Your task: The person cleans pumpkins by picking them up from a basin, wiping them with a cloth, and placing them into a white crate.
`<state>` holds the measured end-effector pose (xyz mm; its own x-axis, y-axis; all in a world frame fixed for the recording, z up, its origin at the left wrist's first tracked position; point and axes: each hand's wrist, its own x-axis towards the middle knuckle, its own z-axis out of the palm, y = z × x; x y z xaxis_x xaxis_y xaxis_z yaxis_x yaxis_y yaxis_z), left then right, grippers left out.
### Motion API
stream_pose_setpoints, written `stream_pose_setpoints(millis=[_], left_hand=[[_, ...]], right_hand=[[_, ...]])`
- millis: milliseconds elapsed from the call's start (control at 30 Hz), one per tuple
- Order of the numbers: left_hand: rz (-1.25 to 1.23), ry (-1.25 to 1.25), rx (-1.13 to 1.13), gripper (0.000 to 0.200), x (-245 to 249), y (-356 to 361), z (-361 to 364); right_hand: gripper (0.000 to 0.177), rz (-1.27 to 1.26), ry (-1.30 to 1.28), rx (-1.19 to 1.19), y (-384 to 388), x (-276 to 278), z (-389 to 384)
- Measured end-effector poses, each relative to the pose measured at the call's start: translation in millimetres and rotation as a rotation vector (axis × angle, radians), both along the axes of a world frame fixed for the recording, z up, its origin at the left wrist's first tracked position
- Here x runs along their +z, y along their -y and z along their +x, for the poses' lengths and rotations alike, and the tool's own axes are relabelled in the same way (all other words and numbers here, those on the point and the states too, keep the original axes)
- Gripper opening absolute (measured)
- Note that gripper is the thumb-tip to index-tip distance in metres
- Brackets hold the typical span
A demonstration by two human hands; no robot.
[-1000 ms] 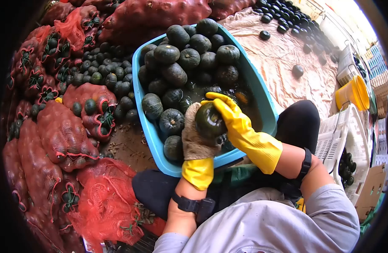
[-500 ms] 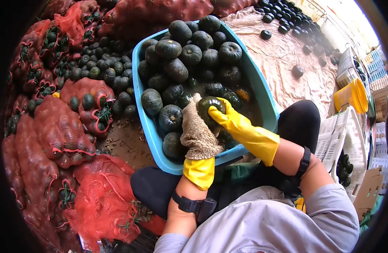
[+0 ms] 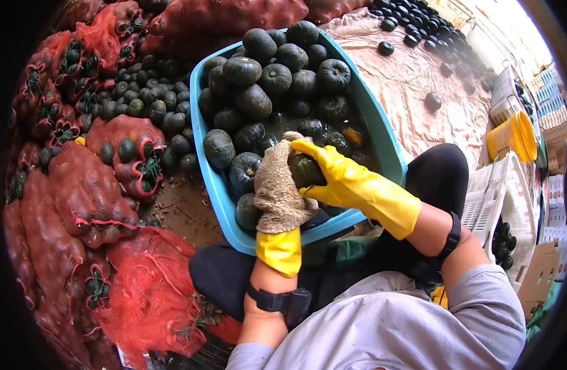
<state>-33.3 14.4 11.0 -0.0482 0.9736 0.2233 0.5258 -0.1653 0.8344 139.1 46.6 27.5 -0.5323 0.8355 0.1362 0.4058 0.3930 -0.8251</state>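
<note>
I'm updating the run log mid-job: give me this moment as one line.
right hand: gripping kabocha squash | left hand: covered by brown cloth, beside squash | at: blue tub of more squashes

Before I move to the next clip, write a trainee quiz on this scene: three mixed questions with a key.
1. True or false: the yellow-gloved right grip is touching a round dark-green squash.
2. What covers the left grip? a) red mesh netting; b) brown textured cloth; c) clear plastic film.
3. Fill in the blank: in the picture, the yellow cylindrical bucket is to the ____ of the blue plastic tub.

Key: 1. True; 2. b; 3. right.
</note>
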Motion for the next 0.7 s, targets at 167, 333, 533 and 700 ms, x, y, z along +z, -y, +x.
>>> stream_pose_setpoints(millis=[167, 333, 533, 700], left_hand=[[0.301, -0.280, -0.020, 0.069, -6, -1, 0], [-0.061, 0.221, 0.143, 0.057, 35, 1, 44], [0.001, 0.050, -0.153, 0.045, 18, -9, 5], [0.004, 0.088, -0.100, 0.036, 0, -17, 4]], right_hand=[[0.053, 0.531, 0.080, 0.091, -3, -21, -8], [0.067, 0.075, -0.227, -0.503, -6, -58, -26], [0.064, -0.501, -0.547, -0.280, 10, -67, -24], [0.073, -1.169, -1.022, -0.080, 5, -32, 5]])
